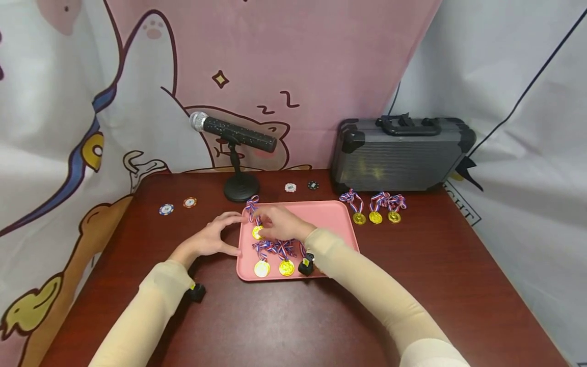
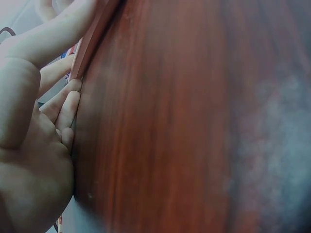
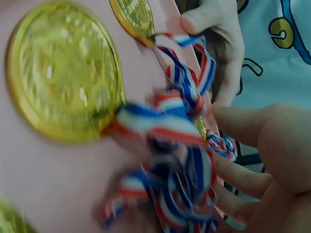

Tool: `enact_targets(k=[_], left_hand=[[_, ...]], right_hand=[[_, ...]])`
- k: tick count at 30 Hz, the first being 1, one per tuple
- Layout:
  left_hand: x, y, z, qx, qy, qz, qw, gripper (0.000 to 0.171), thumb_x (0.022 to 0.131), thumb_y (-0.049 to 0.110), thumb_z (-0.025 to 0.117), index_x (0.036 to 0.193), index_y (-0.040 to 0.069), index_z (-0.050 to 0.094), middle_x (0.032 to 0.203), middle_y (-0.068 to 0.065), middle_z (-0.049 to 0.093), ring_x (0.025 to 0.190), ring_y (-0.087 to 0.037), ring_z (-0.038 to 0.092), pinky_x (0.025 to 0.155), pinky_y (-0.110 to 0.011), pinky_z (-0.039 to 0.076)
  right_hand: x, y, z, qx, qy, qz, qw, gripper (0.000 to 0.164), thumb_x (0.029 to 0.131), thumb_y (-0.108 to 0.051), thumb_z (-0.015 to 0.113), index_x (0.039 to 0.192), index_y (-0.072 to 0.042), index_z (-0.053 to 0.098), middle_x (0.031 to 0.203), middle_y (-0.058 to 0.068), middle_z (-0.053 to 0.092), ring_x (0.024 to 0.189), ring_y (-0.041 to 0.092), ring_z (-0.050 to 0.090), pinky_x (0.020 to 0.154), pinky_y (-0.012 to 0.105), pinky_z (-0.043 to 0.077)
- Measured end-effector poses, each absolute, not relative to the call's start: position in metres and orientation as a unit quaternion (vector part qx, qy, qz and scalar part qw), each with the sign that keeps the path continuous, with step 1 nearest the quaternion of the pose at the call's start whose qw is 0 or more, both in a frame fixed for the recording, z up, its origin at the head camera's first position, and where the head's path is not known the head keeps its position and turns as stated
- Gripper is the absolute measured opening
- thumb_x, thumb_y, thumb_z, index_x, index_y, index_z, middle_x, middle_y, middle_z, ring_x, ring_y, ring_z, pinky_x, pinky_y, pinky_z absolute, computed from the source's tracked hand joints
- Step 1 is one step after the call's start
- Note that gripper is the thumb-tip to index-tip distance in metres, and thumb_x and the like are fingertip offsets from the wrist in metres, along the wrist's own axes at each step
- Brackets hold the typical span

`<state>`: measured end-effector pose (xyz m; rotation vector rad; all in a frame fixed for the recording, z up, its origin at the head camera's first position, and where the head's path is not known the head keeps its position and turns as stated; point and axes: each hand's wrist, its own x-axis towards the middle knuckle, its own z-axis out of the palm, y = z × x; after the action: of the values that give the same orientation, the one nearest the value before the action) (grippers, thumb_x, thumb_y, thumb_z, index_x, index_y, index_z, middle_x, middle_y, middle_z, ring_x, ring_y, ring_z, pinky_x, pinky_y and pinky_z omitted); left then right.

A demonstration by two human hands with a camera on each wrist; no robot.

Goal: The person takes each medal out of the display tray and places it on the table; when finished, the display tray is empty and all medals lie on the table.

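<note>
A pink tray (image 1: 316, 214) lies on the table, with my left hand (image 1: 208, 237) at its left edge, thumb and fingers spread along the rim. My right hand (image 1: 282, 224) reaches over the tray, its thumb and fingers apart around a gold medal (image 1: 257, 233) with a striped ribbon (image 1: 251, 205); the thumb tip is at the medal's edge. Nearer the front of the tray are a pale gold medal (image 1: 262, 268) and another gold medal (image 1: 286, 268), their ribbons bunched behind them. The black wrist camera (image 1: 306, 265) hides whatever lies under it, apart from a ribbon.
Three gold medals (image 1: 375, 217) with ribbons lie right of the tray, before a grey hard case (image 1: 399, 158). A microphone (image 1: 238, 133) on a stand is at the back. Poker chips lie at the left (image 1: 166, 209) and at the back (image 1: 291, 187).
</note>
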<state>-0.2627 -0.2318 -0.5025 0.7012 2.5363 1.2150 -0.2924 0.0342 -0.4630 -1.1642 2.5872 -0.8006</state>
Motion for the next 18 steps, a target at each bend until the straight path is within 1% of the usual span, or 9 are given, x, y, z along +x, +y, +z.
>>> enact_targets(k=[2,4,6,9,11,14,16,18], left_hand=[[-0.263,-0.232,-0.503,0.241,0.868,0.417,0.123,0.09,0.071,0.034,0.099,0.149,0.02,0.058,0.159,-0.008,0.042,0.149,-0.036,0.031,0.117,-0.071,0.021],[-0.262,-0.232,-0.503,0.241,0.867,0.418,0.124,0.089,0.071,0.033,0.099,0.149,0.02,0.058,0.159,-0.009,0.041,0.149,-0.037,0.031,0.116,-0.071,0.021],[-0.262,-0.232,-0.503,0.243,0.867,0.417,0.123,0.087,0.072,0.033,0.098,0.149,0.019,0.059,0.159,-0.009,0.041,0.149,-0.037,0.03,0.116,-0.072,0.02],[-0.262,-0.232,-0.502,0.245,0.867,0.417,0.123,0.087,0.072,0.033,0.098,0.149,0.019,0.059,0.159,-0.009,0.041,0.149,-0.037,0.031,0.116,-0.072,0.021],[-0.262,-0.232,-0.503,0.247,0.867,0.416,0.122,0.088,0.072,0.034,0.098,0.149,0.019,0.059,0.159,-0.009,0.042,0.15,-0.036,0.031,0.117,-0.071,0.021],[-0.262,-0.232,-0.503,0.246,0.869,0.412,0.121,0.089,0.072,0.035,0.098,0.15,0.018,0.058,0.159,-0.009,0.042,0.149,-0.037,0.032,0.117,-0.071,0.022],[-0.262,-0.232,-0.502,0.244,0.87,0.41,0.122,0.09,0.072,0.035,0.098,0.15,0.019,0.057,0.159,-0.009,0.042,0.149,-0.037,0.032,0.117,-0.071,0.022],[-0.262,-0.232,-0.502,0.242,0.871,0.409,0.122,0.09,0.072,0.036,0.098,0.15,0.02,0.057,0.159,-0.008,0.042,0.149,-0.037,0.031,0.117,-0.07,0.022]], right_hand=[[-0.291,0.029,-0.465,-0.396,0.881,-0.242,0.09,0.048,0.094,-0.018,0.08,0.138,-0.008,0.065,0.1,0.009,0.071,0.082,0.019,0.059,0.079,0.032,0.047],[-0.29,0.025,-0.466,-0.395,0.892,-0.204,0.08,0.049,0.094,-0.024,0.081,0.139,-0.012,0.066,0.107,0.003,0.071,0.09,0.017,0.06,0.088,0.033,0.049],[-0.288,0.022,-0.468,-0.391,0.902,-0.17,0.071,0.045,0.095,-0.029,0.081,0.136,-0.016,0.069,0.112,-0.001,0.072,0.1,0.016,0.06,0.096,0.035,0.049],[-0.286,0.019,-0.469,-0.38,0.91,-0.15,0.075,0.035,0.095,-0.03,0.081,0.126,-0.017,0.074,0.109,-0.001,0.072,0.107,0.017,0.06,0.099,0.036,0.049],[-0.286,0.018,-0.469,-0.376,0.91,-0.155,0.081,0.026,0.094,-0.027,0.082,0.116,-0.015,0.074,0.103,0.0,0.07,0.102,0.018,0.06,0.094,0.035,0.049],[-0.286,0.019,-0.467,-0.377,0.904,-0.183,0.084,0.02,0.093,-0.019,0.082,0.109,-0.012,0.071,0.096,0.0,0.066,0.093,0.017,0.057,0.086,0.032,0.048],[-0.287,0.021,-0.464,-0.378,0.898,-0.211,0.082,0.02,0.093,-0.013,0.082,0.108,-0.01,0.07,0.096,0.001,0.065,0.089,0.017,0.057,0.083,0.031,0.047],[-0.288,0.025,-0.461,-0.374,0.891,-0.245,0.081,0.02,0.093,-0.008,0.08,0.111,-0.008,0.072,0.099,0.002,0.068,0.088,0.018,0.057,0.081,0.031,0.047]])
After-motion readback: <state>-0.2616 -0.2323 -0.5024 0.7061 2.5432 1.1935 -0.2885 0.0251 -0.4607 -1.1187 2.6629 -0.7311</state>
